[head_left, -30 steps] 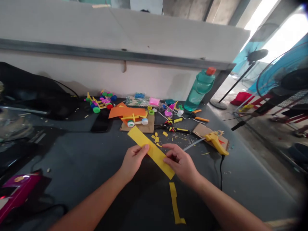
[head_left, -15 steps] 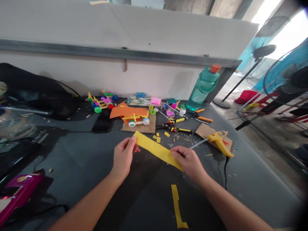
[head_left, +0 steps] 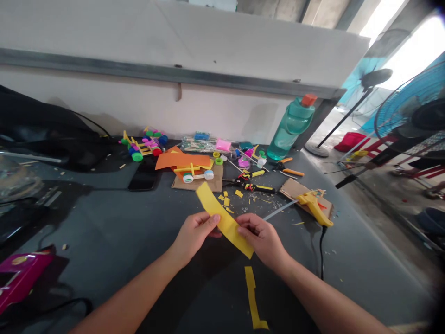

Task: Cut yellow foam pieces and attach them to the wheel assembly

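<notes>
Fingers (head_left: 213, 220) pinching, we are holding the yellow strip (head_left: 228, 226), apparently cut but unattached; yellow scraps (head_left: 226, 202) are lying beside it.

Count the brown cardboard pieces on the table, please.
2: the left piece, partly under the orange sheets; the right piece, under the yellow glue gun. Others may be hidden.

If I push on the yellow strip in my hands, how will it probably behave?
The yellow strip would probably flex, since it visibly curves between your left hand and right hand. It is likely light, because it looks thin. It may crease under hard pressure, as it appears paper-like.
</notes>
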Tool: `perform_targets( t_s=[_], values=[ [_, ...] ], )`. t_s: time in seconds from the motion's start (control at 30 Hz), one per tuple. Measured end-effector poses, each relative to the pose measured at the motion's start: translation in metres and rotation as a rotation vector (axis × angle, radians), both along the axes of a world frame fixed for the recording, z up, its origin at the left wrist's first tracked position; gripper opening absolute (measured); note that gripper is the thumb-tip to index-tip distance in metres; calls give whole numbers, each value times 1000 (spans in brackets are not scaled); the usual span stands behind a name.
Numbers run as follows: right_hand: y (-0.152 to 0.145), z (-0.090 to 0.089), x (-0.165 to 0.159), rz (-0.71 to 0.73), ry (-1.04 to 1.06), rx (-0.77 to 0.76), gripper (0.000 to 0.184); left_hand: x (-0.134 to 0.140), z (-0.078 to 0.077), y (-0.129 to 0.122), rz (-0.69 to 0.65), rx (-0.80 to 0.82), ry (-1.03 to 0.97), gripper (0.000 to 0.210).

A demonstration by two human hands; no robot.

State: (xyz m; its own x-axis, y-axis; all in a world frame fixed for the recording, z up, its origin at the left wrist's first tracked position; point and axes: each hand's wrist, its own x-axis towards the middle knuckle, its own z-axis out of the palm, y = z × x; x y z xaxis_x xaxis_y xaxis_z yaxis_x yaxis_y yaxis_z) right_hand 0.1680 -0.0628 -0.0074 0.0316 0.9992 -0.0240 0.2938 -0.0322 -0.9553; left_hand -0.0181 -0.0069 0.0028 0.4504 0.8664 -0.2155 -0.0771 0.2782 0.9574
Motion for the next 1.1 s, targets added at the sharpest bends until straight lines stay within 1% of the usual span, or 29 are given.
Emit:
perform_targets(
  t_s=[0.1,0.27,0.4,0.5,0.7,0.8,0.9,0.97,1.03,1.1],
  values=[
    [-1,0,1,-17,-85,31,16,-3,-2,3,151,21,52,24],
    [1,4,3,-37,-120,30,14,-4,-2,6,250,27,73,25],
    [3,6,3,-44,-130,38,15,-3,-1,6,252,39,92,26],
    [2,6,3,-50,-129,33,15,-5,-2,6,257,78,109,27],
    [2,5,3,-39,-150,-3,15,-8,-4,10,306,112,126,27],
    [2,2,3,-22,-142,-8,14,-8,-3,10,319,118,135,27],
    [2,1,3,-18,-152,10,9,-8,-2,10,325,115,132,28],
    [2,2,4,-34,-160,30,6,-8,-2,10,330,110,123,28],
    [2,5,4,-76,-131,31,8,-7,-2,10,334,102,119,28],
    [1,7,3,-130,-54,9,12,-7,-2,9,330,95,120,28]
  ],
)
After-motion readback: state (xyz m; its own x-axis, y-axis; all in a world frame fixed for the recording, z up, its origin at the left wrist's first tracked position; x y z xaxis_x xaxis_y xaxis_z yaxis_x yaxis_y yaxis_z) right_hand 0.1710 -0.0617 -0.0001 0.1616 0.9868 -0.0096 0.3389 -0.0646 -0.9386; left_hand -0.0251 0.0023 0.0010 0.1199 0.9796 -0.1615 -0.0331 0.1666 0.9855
